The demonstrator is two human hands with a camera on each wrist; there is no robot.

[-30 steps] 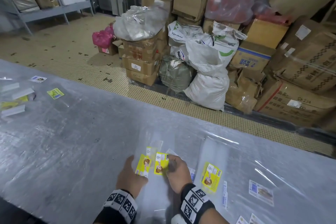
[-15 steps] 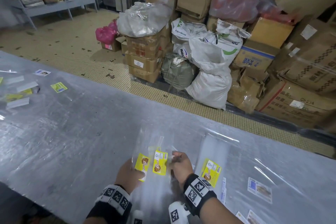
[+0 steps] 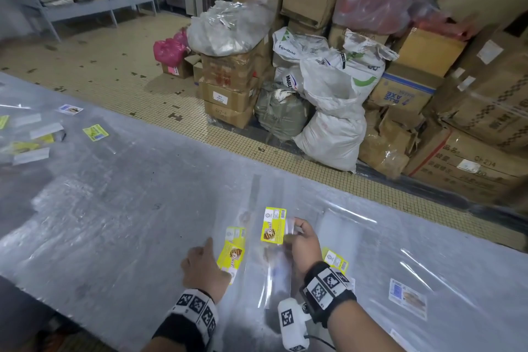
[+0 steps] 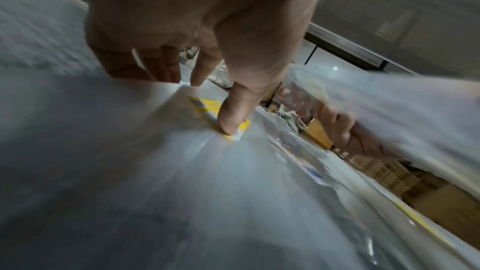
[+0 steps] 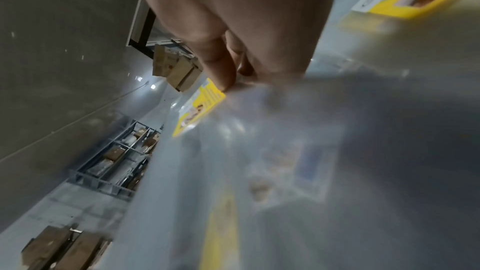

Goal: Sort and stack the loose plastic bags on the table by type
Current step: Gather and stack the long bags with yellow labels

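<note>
My right hand (image 3: 295, 230) pinches the edge of a clear bag with a yellow label (image 3: 273, 225), lifted a little off the table; the right wrist view shows my thumb and finger (image 5: 221, 77) closed on its edge beside the label (image 5: 200, 106). My left hand (image 3: 208, 257) lies on the table at the left, its thumb (image 4: 233, 114) pressing a second yellow-labelled clear bag (image 3: 232, 254) flat while its straight fingers touch the plastic. A third yellow-labelled bag (image 3: 335, 260) lies behind my right wrist. A bag with a blue-and-white label (image 3: 407, 297) lies farther right.
The grey table (image 3: 128, 223) is covered with clear sheeting. At its far left lies a loose group of bags (image 3: 28, 137), a yellow-green label (image 3: 95, 132) and a blue one (image 3: 70, 109). Beyond the table edge are tiled floor, white sacks (image 3: 331, 134) and stacked cardboard boxes (image 3: 228, 88).
My right hand has lifted its yellow-labelled bag up and away from the one under my left hand; a second ago the two labels sat side by side. My left hand stays pressing down.
</note>
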